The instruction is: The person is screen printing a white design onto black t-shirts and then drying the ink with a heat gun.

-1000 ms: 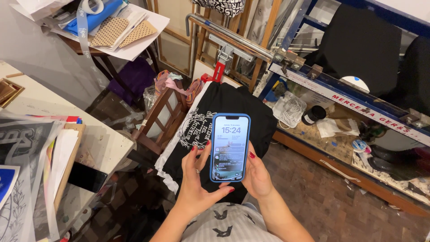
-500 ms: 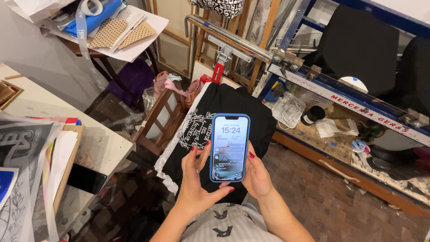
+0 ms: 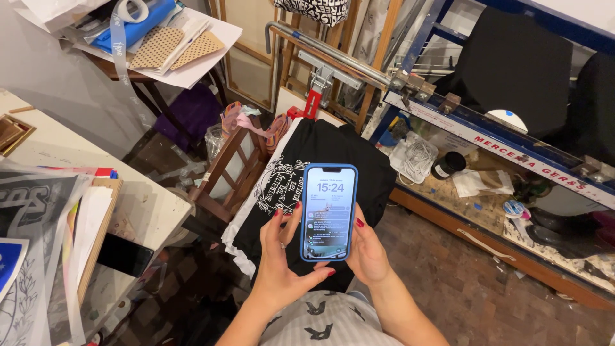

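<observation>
Holding a blue-cased smartphone [image 3: 328,212] upright just below the middle of the frame, I have both hands clamped on it: my left hand [image 3: 282,256] wraps its left edge with the thumb curled under the bottom, and my right hand [image 3: 368,253] cups its right edge, red-painted fingertips showing on either side. Its screen is lit and faces me. Behind the phone a stack of black T-shirts [image 3: 333,160] with a white print lies over white ones, spread across the centre of the picture. To the upper right of it a long shelf [image 3: 487,198] holds a clear bag of white cord [image 3: 416,160], a small black-lidded jar [image 3: 446,165] and crumpled white paper [image 3: 477,182], with a round blue-and-white tub [image 3: 514,208] further right. Above the shelf runs a blue and red metal rail [image 3: 512,144], and black cloth [image 3: 512,64] hangs at the upper right. In the upper left a small table [image 3: 147,80] carries a blue folder [image 3: 138,22], a roll of tape [image 3: 131,9], perforated tan sheets [image 3: 176,46] and white paper. A pale worktable [image 3: 147,205] fills the left edge, stacked with printed sheets [image 3: 38,211] and a thin wooden board [image 3: 96,237], a dark phone-like slab [image 3: 125,254] lying at its lower edge. A wooden frame [image 3: 230,166] leans left of the shirts. At the lower right the floor [image 3: 461,282] is dark brick paving, flecked with scraps.
</observation>
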